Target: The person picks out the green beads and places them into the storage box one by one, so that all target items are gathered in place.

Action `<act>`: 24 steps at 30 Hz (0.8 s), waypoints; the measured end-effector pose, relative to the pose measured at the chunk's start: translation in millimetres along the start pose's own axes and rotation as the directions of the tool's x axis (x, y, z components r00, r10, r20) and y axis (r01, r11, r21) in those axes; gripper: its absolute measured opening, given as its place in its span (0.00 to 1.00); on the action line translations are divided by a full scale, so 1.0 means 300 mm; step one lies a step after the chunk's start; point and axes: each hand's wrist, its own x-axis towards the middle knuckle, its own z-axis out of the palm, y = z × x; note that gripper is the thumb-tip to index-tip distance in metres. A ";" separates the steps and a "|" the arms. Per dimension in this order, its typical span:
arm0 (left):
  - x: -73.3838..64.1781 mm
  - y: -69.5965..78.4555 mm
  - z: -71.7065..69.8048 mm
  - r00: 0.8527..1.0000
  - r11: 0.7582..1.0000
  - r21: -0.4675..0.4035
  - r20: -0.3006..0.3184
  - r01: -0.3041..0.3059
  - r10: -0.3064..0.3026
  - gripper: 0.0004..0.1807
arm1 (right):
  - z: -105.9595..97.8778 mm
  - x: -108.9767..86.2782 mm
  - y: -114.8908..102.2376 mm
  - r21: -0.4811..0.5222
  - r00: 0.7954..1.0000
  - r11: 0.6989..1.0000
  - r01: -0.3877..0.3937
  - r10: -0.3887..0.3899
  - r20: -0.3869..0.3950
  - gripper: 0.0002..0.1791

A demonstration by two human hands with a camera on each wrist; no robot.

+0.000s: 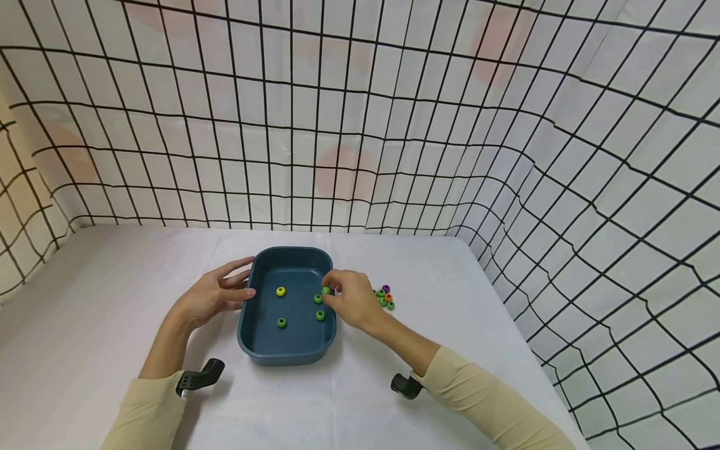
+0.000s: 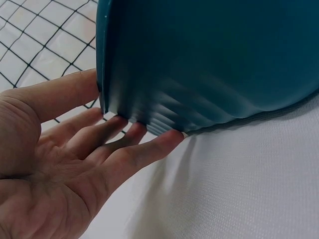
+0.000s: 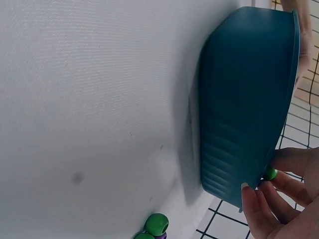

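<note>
A teal rectangular tub (image 1: pixel 287 362) stands on the white-covered table, with a yellow bead (image 1: pixel 280 291) and several green beads inside. At its right rim my right hand (image 1: pixel 354 302) pinches a green bead (image 3: pixel 270 173) between thumb and finger; other fingertips of that hand lie by the outer wall. On the tub's left, my left hand (image 1: pixel 216 292) touches the outer wall and rim with extended fingers (image 2: pixel 144 152), holding no bead. Right of the tub, a small cluster of beads lies partly behind my right hand: several green, an orange bead (image 1: pixel 389 297) and a purple bead (image 1: pixel 385 288).
Black wire grid (image 1: pixel 337 150) with white sheeting behind it borders the table (image 1: pixel 360 400) at the back and sides. A black wrist camera mount (image 1: pixel 201 376) sticks out from the left sleeve, and another mount (image 1: pixel 406 386) from the right sleeve.
</note>
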 end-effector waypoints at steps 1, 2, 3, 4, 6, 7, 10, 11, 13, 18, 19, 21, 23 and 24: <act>0.000 0.000 0.000 1.000 1.000 -0.001 0.000 0.000 0.000 0.47 | 0.001 0.000 -0.001 -0.001 1.000 1.000 0.000 0.000 0.002 0.11; 0.000 0.000 0.000 1.000 1.000 -0.002 0.000 -0.001 0.001 0.47 | 0.000 -0.001 -0.002 -0.001 1.000 1.000 -0.002 0.002 0.004 0.11; -0.001 0.000 -0.001 1.000 1.000 -0.002 0.001 -0.001 0.001 0.47 | 0.000 -0.001 -0.003 -0.003 1.000 1.000 -0.005 0.005 0.005 0.11; 0.000 -0.001 -0.001 1.000 1.000 -0.002 0.002 -0.002 0.002 0.47 | 0.001 -0.001 -0.004 -0.006 1.000 1.000 -0.007 0.007 0.006 0.11; 0.000 -0.002 -0.002 1.000 1.000 -0.002 0.004 -0.004 0.004 0.47 | 0.001 -0.002 -0.004 -0.009 1.000 1.000 -0.007 0.007 0.006 0.11; 0.001 -0.002 -0.002 1.000 1.000 -0.001 0.004 -0.005 0.005 0.47 | 0.001 -0.002 -0.004 -0.010 1.000 1.000 -0.007 0.007 0.005 0.10; 0.002 -0.003 -0.002 1.000 1.000 -0.001 0.002 -0.007 0.007 0.47 | 0.000 -0.001 -0.003 -0.019 1.000 1.000 -0.007 0.007 0.003 0.10; 0.002 -0.003 -0.002 1.000 1.000 -0.001 0.002 -0.007 0.007 0.47 | -0.001 -0.001 -0.003 -0.022 1.000 1.000 -0.009 0.009 0.003 0.10; 0.002 -0.001 -0.001 1.000 1.000 0.001 0.000 -0.006 0.006 0.47 | -0.002 -0.001 -0.002 -0.029 1.000 1.000 -0.008 0.008 0.001 0.10; 0.002 0.000 0.000 1.000 1.000 0.008 -0.006 0.000 0.000 0.46 | -0.002 -0.004 -0.002 -0.040 1.000 0.999 -0.001 0.001 -0.006 0.10; 0.002 0.000 0.000 1.000 1.000 0.010 -0.007 0.000 0.000 0.46 | -0.001 -0.004 -0.002 -0.039 1.000 0.999 -0.002 0.002 -0.006 0.10; 0.002 -0.001 0.000 1.000 1.000 0.010 -0.009 0.000 0.000 0.47 | -0.001 -0.004 -0.004 -0.034 1.000 0.999 -0.007 0.007 -0.003 0.10; 0.001 -0.002 0.001 1.000 1.000 0.009 -0.010 0.000 0.000 0.47 | 0.000 -0.004 -0.003 -0.034 1.000 0.999 -0.006 0.006 -0.002 0.11; 0.001 -0.002 0.001 1.000 1.000 0.009 -0.010 -0.001 0.001 0.47 | 0.001 -0.004 -0.002 -0.032 1.000 0.999 -0.008 0.008 -0.001 0.11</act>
